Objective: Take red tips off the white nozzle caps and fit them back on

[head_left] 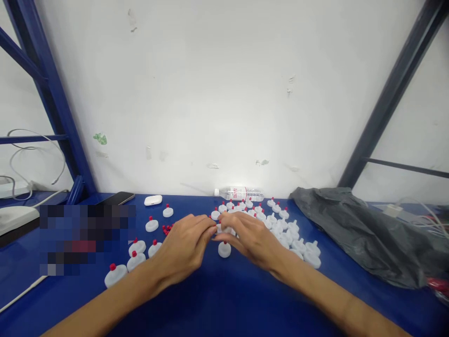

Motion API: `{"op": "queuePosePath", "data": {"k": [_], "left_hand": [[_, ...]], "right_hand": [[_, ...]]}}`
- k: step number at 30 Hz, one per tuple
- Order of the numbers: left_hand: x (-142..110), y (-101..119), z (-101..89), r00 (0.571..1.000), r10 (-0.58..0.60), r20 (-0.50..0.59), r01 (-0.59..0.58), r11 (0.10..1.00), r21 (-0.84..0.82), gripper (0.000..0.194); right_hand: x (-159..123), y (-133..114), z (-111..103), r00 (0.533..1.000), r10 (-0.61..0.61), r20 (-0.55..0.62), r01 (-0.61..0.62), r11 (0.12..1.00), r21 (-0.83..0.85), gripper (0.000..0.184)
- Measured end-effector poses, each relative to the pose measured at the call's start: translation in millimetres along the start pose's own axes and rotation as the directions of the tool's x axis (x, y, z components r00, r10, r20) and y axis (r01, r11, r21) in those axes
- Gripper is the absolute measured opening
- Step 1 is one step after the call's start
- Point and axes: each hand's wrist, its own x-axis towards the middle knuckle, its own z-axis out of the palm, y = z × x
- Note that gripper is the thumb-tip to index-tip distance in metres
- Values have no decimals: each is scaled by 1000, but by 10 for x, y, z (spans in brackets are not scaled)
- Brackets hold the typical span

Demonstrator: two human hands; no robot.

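Observation:
My left hand and my right hand meet over the middle of the blue table, fingertips almost touching. The left thumb and fingers are pinched together; what they hold, if anything, is mostly hidden. A white round spout lid shows between the right thumb and forefinger, partly covered by the fingers. Just below them stands another spout lid with a red tip. Loose small red caps lie beside the left hand. Several white lids without red tips are heaped beyond the right forearm.
Red-tipped lids stand at left, and more at the back. A clear bottle lies against the wall. A white case and a phone sit back left. A dark grey plastic bag covers the right side.

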Motion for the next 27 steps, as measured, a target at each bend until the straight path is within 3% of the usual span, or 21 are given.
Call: {"op": "queuePosePath", "data": {"k": [3,7,12,15,18,21,27], "left_hand": [[86,-142,-124,996,-49,75,41,994,104,33],[108,-465,-176,956,-210,204,122,920,373,34],[43,-727,-79,914,-235,329,108,926,363,24],[18,-761,-14,897,-223,381,90,937,337,21],[17,-749,7,884,-213,416,78,945,317,19],[29,-723,3,878,-208,431,76,950,302,18],[29,-681,7,884,-220,414,106,954,281,15]], "right_hand": [[21,169,-71,984,177,34,-176,984,-31,22],[-47,590,-292,909,412,66,-401,906,-140,12],[-236,1129,-587,748,661,54,-596,706,-383,21],[-363,1338,-639,603,787,131,-653,581,-486,20],[-494,1456,-598,500,846,186,-685,517,-513,15],[-596,1508,-531,435,864,255,-691,501,-520,12],[-555,1530,-588,399,869,294,-690,496,-527,23]]}}
